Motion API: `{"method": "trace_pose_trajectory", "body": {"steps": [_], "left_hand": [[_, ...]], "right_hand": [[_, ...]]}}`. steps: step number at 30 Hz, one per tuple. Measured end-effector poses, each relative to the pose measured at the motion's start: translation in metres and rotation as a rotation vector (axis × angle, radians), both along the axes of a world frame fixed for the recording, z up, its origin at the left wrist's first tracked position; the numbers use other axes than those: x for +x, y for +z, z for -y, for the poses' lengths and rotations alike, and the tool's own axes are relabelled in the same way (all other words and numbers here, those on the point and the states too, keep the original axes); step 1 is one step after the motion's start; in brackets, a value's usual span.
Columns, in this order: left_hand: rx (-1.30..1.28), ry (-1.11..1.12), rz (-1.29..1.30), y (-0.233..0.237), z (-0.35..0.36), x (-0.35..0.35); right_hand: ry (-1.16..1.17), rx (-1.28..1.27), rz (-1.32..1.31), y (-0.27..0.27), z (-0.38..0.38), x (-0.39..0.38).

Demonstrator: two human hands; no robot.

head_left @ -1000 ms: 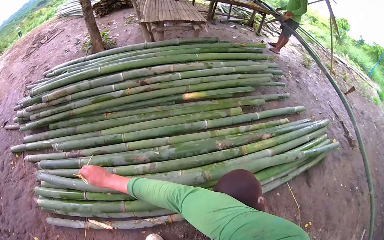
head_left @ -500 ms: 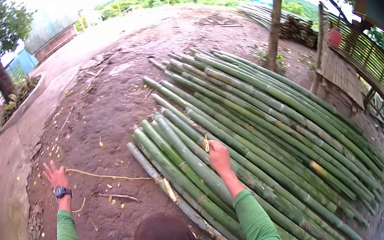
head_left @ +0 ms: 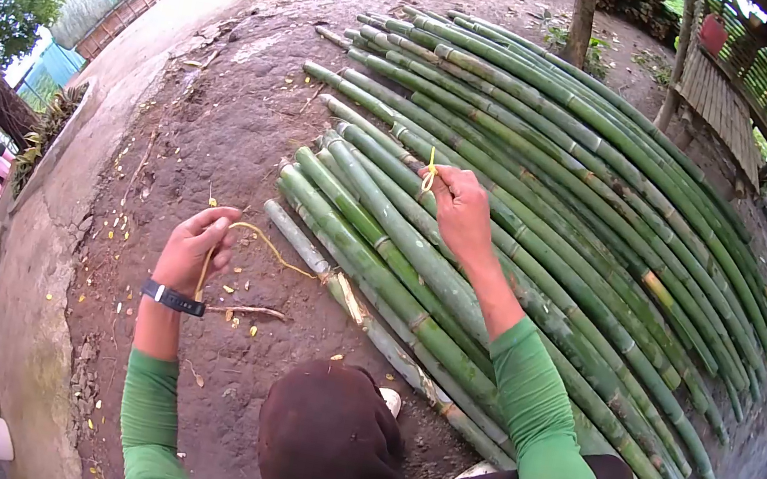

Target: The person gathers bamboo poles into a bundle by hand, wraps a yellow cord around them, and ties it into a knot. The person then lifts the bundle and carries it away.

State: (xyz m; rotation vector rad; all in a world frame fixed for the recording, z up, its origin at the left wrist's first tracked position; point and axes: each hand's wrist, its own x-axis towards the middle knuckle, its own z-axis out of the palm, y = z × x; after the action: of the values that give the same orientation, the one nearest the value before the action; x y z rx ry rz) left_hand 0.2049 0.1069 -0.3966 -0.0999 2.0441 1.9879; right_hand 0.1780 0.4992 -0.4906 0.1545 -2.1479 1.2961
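Green bamboo poles (head_left: 464,243) lie side by side on the ground in a wide spread. My right hand (head_left: 462,214) is over the poles, its fingers pinched on a small loop of yellow cord (head_left: 430,174). Off the near left edge of the poles, my left hand (head_left: 192,246) is closed on another stretch of yellow cord (head_left: 273,244). From that hand the cord sags across to a pale, weathered pole (head_left: 301,238) at the near edge, and a tail hangs down by the wrist. Where the cord runs among the poles is hidden.
Brown dirt (head_left: 220,126) with leaves and a twig (head_left: 250,310) lies to the left, beside a concrete strip (head_left: 41,284). Behind the poles stand a tree trunk (head_left: 583,19) and a bamboo-slat bench (head_left: 726,104). A dark brown cap or hood (head_left: 321,432) is close below.
My left hand was spread open far left; now it is raised, nearer the poles and closed on the cord. My right hand keeps its pinch on the loop. The view has tilted downward.
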Motion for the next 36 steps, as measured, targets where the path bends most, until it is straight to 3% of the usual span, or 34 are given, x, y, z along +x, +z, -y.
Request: {"method": "trace_pose_trajectory", "body": {"steps": [3, 6, 7, 9, 11, 13, 15, 17, 19, 21, 22, 25, 26, 31, 36], "left_hand": [[0.429, -0.080, 0.013, 0.004, -0.062, -0.008], [0.408, -0.235, -0.172, 0.018, -0.129, -0.009], [0.322, -0.297, -0.259, 0.015, -0.138, -0.013], [-0.176, -0.321, -0.604, 0.011, -0.156, -0.018], [-0.319, -0.269, -0.638, 0.017, -0.168, -0.015], [-0.923, -0.217, -1.084, 0.031, -0.173, -0.012], [-0.902, -0.202, -1.130, 0.041, -0.187, -0.010], [-0.494, -0.170, -1.365, 0.044, -0.198, -0.019], [-0.407, -0.170, -1.279, 0.039, -0.208, -0.021], [-0.294, -0.142, -0.897, 0.044, -0.221, -0.015], [-0.384, -0.129, -1.026, 0.038, -0.227, -0.020], [-0.391, -0.142, -0.903, 0.018, -0.238, -0.020], [-0.562, -0.139, -0.936, 0.008, -0.237, -0.021], [-0.741, -0.267, -0.847, -0.021, -0.233, -0.008], [-0.890, -0.282, -0.920, -0.033, -0.229, -0.003]], "right_hand": [[0.054, -0.016, -0.041, 0.000, 0.013, 0.003], [0.047, -0.093, 0.014, 0.008, 0.016, 0.010], [0.050, -0.154, 0.049, 0.010, 0.013, 0.011], [0.019, -0.140, 0.015, 0.009, 0.003, 0.011], [0.082, -0.250, 0.169, 0.014, -0.010, 0.014], [0.086, -0.255, 0.164, 0.010, -0.015, 0.012], [0.079, -0.265, 0.166, 0.009, -0.017, 0.013], [0.053, -0.277, 0.117, 0.009, -0.017, 0.013], [0.045, -0.293, 0.113, 0.013, -0.017, 0.015], [0.052, -0.304, 0.168, 0.019, -0.016, 0.019], [0.041, -0.299, 0.188, 0.022, -0.015, 0.021], [0.014, -0.314, 0.191, 0.026, -0.017, 0.023], [0.002, -0.330, 0.172, 0.028, -0.020, 0.022], [-0.097, -0.280, 0.057, 0.045, -0.024, 0.028], [-0.163, -0.212, -0.018, 0.041, -0.014, 0.022]]}}
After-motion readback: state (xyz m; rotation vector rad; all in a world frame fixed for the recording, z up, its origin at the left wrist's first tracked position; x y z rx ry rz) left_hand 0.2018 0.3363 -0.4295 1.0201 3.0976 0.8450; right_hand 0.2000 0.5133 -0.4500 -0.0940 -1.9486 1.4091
